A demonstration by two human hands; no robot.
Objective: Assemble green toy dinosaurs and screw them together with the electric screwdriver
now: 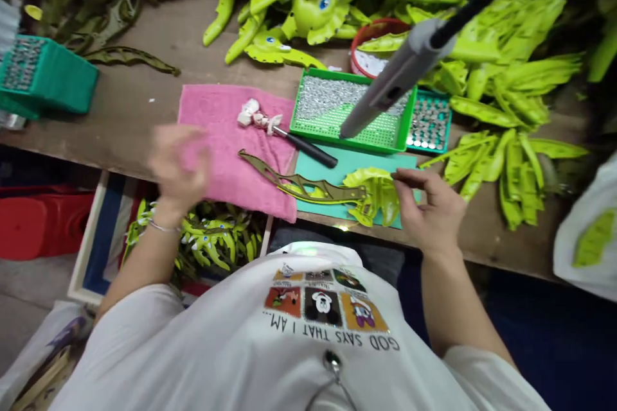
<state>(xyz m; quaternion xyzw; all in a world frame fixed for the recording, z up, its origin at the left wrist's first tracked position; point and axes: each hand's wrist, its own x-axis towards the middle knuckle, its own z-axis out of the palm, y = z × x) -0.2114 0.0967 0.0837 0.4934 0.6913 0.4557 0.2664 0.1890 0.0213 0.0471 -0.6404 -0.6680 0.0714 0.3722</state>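
Observation:
My right hand (427, 209) grips the right edge of a crumpled lime green cutout (376, 196) lying on a teal mat (347, 167). To its left, an olive-gold curved cutout (308, 185) lies across the mat and a pink towel (226, 141). My left hand (178, 164) is blurred above the towel's left part, holding nothing I can make out. A black-handled tool (308, 149) rests on the towel, with a white lump (255, 117) at its tip.
A green tray of rhinestones (351, 109) and a teal tray of metal studs (429, 122) stand beyond the mat. A grey tube (400, 77) crosses above them. Lime green pieces (506, 160) are heaped at right, with a teal box (48, 74) at far left.

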